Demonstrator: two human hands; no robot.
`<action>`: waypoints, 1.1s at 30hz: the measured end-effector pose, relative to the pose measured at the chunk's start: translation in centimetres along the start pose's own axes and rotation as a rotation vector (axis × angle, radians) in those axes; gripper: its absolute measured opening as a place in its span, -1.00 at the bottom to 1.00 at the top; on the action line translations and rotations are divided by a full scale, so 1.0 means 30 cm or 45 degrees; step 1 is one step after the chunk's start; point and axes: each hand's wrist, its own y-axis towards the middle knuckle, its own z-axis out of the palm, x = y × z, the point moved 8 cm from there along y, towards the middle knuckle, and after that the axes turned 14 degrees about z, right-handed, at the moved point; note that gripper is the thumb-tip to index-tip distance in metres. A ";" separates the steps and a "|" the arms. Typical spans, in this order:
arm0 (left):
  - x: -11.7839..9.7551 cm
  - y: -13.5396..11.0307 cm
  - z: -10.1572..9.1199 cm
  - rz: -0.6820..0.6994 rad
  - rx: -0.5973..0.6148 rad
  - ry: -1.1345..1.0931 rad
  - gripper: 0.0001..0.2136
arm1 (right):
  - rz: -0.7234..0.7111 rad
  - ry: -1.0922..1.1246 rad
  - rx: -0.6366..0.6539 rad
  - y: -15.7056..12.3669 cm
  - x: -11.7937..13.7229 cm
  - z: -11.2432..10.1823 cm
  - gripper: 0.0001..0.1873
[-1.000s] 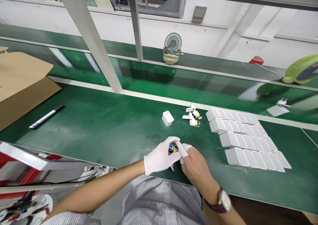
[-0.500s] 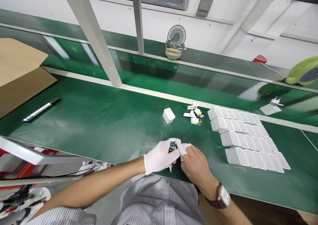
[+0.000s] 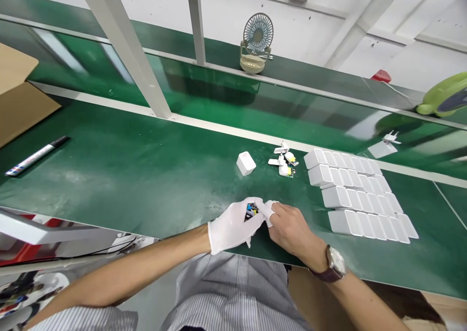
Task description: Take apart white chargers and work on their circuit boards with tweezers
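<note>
A small circuit board is sitting in the curled, white-gloved left hand; its blue, yellow and black parts are showing upward through an opening in the grip, which is hiding its outer edges.

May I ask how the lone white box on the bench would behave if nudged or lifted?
The white box would probably slide rather than roll, since its sides look flat. It seems stiff, judging by its clean, unbent edges. Its smooth surface might be slippery for the gloved left hand.
</note>
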 end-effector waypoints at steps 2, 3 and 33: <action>-0.001 -0.001 0.001 0.003 0.003 -0.018 -0.58 | 0.006 -0.043 -0.015 -0.005 0.011 -0.006 -0.73; -0.002 -0.001 0.003 0.007 0.011 -0.021 -0.57 | 0.009 -0.078 -0.029 -0.011 0.019 -0.009 -0.73; 0.002 0.003 0.009 0.046 0.008 -0.095 -0.55 | -0.168 -0.197 0.071 -0.018 0.030 -0.037 -0.68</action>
